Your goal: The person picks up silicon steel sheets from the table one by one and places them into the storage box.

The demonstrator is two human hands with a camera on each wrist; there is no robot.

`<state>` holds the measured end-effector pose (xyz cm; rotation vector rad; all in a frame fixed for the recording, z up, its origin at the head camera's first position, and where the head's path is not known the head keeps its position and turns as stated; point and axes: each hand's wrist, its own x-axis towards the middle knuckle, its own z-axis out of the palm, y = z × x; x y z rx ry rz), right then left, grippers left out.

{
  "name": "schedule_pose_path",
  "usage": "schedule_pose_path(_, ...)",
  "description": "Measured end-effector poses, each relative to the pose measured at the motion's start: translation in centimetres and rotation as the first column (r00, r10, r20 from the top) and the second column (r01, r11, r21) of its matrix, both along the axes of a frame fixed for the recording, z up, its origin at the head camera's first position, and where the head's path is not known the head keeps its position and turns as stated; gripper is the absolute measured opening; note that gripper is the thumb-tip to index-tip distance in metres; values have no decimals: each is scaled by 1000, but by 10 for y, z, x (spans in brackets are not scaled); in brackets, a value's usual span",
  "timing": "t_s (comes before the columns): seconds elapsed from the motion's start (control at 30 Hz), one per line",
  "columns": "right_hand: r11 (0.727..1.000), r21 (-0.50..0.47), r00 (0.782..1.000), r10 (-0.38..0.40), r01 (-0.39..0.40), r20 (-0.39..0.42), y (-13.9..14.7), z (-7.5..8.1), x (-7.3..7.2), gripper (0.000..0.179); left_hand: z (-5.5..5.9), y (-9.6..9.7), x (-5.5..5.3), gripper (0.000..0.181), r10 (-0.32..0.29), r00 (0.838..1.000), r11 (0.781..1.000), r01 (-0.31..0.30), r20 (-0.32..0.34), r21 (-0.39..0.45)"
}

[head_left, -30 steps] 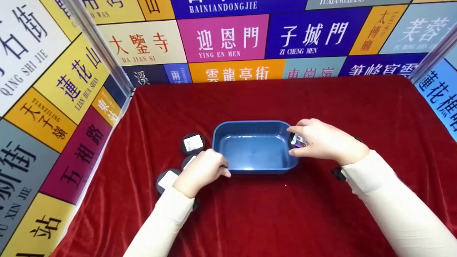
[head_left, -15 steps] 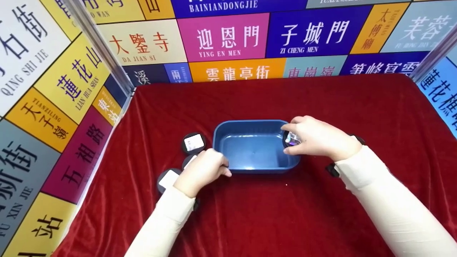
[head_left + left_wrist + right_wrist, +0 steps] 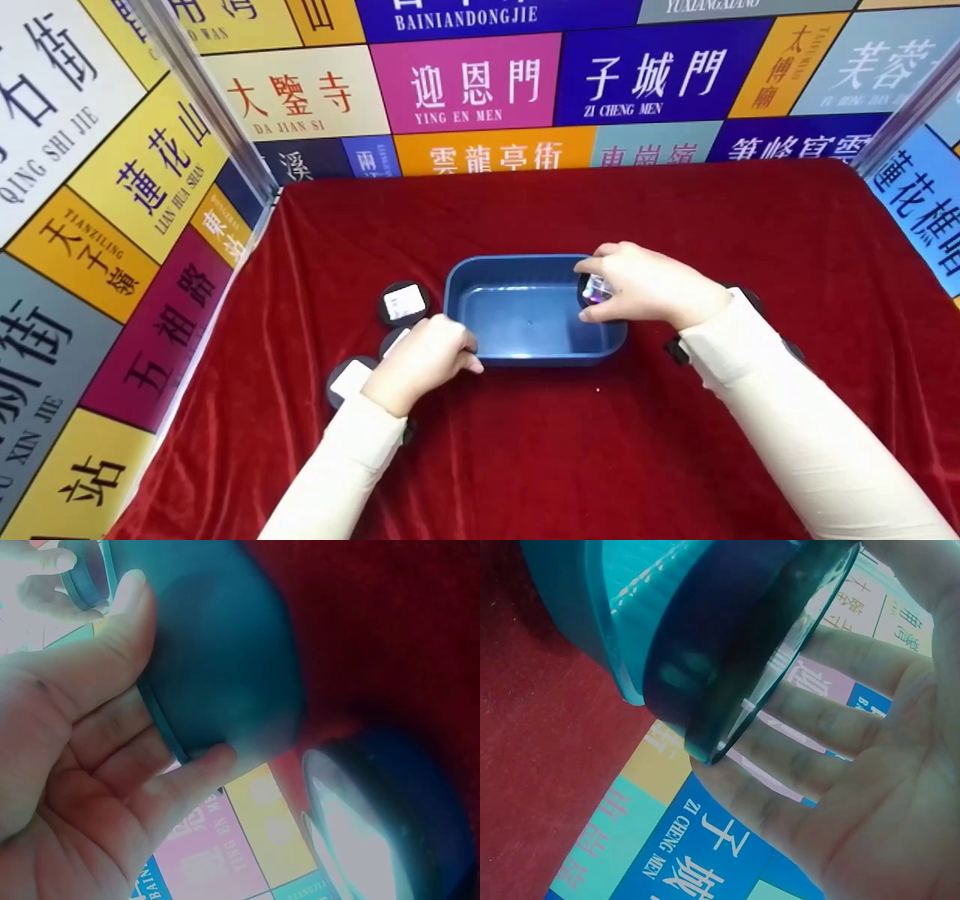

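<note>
A blue rectangular plastic box stands on the red cloth, its inside bare. My left hand holds its near left corner; in the left wrist view, thumb and fingers pinch the box wall. Over the box's right end, my right hand grips a short, round black container with a shiny label on top. The right wrist view has this round container tilted, fingers around its edge, above the box's inside.
Left of the box are three round black containers with white labels, including a far one and a near one; the middle one is partly behind my left hand. More dark items show behind my right wrist. Printed panels wall the table.
My right hand has carried the round black container leftward, from beside the box's right wall to over its right end. The left hand and the box have stayed put.
</note>
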<state>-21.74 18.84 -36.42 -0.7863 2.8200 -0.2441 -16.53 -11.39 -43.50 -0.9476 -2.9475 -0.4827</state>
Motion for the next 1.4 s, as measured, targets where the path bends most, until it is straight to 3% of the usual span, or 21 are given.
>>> schedule_pose_path(0.43, 1000, 0, 999, 5, -5, 42, -10, -3, -6, 71, -1, -1, -1, 19, 11, 1000, 1000, -11, -3, -3)
schedule_pose_path(0.67, 999, 17, 998, -40, 39, 57, -16, -5, -10, 71, 0, -1, -1, 19, 15, 1000, 1000, -15, -1, -9)
schedule_pose_path(1.1, 998, 15, 991, -64, 63, 118, -21, -11, -16, 73, 4, -1, 0, 18, 23, 999, 1000, -23, 25, -2)
schedule_pose_path(1.4, 997, 20, 987, -82, 80, 140, -27, -14, -20, 74, 2, 0, 1, 19, 10, 1000, 1000, -10, 9, -13)
